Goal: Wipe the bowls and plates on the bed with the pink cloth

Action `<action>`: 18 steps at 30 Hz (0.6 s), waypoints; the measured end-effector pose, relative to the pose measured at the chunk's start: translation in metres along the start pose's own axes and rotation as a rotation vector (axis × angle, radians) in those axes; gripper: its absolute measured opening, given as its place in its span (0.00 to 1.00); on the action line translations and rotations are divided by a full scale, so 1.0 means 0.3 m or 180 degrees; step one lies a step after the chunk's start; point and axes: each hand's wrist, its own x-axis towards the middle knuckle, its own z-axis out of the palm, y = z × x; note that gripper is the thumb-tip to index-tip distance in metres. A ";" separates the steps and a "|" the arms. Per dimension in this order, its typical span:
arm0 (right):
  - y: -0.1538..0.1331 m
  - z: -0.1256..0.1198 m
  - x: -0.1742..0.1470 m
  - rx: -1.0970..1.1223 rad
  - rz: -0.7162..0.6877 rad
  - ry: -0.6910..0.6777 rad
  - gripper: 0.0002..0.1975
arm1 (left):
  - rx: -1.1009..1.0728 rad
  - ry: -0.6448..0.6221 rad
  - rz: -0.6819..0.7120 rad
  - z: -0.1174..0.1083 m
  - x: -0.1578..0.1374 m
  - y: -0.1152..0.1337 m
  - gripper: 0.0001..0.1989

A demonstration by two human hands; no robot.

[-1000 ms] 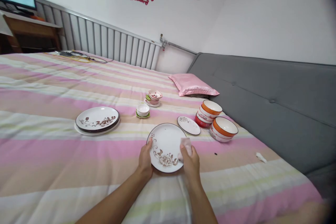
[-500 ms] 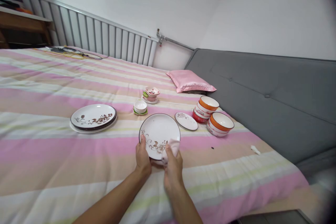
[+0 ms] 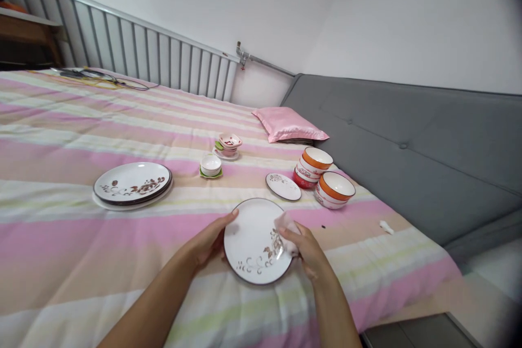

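Observation:
A round white plate (image 3: 253,236) with a dark rim and brown flowers is held above the bed between my two hands. My left hand (image 3: 212,236) grips its left edge, thumb on top and fingers underneath. On the right edge, my right hand (image 3: 304,250) presses a pale pink cloth (image 3: 286,228) around the rim, thumb over the cloth. Beyond the plate, a smaller oval plate (image 3: 283,186) with a similar pattern lies flat on the bedspread. A stack of oval plates (image 3: 132,182) lies to the left.
Stacked bowls with orange bands (image 3: 335,189) and a second bowl stack (image 3: 313,166) stand at right. Small white dishes (image 3: 211,165) and small pink dishes (image 3: 229,143) sit behind. A pink pillow (image 3: 289,124) rests by the grey headboard (image 3: 408,136). Cables (image 3: 110,80) lie far left.
The plate has turned counter-clockwise and come nearer, lower in view. My left hand has moved up its left edge; my right hand with the cloth has shifted to the right edge.

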 end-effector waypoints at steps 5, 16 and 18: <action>0.022 0.021 0.017 -0.0086 -0.0084 -0.0018 0.20 | 0.0337 0.0392 -0.0250 0.035 0.009 -0.024 0.24; 0.112 0.209 0.045 0.0310 -0.0343 0.1139 0.23 | -0.0469 0.1914 0.0917 0.054 0.088 -0.087 0.22; 0.135 0.269 0.029 0.0549 -0.0224 0.1174 0.24 | -0.0539 0.2189 0.1066 0.056 0.089 -0.093 0.22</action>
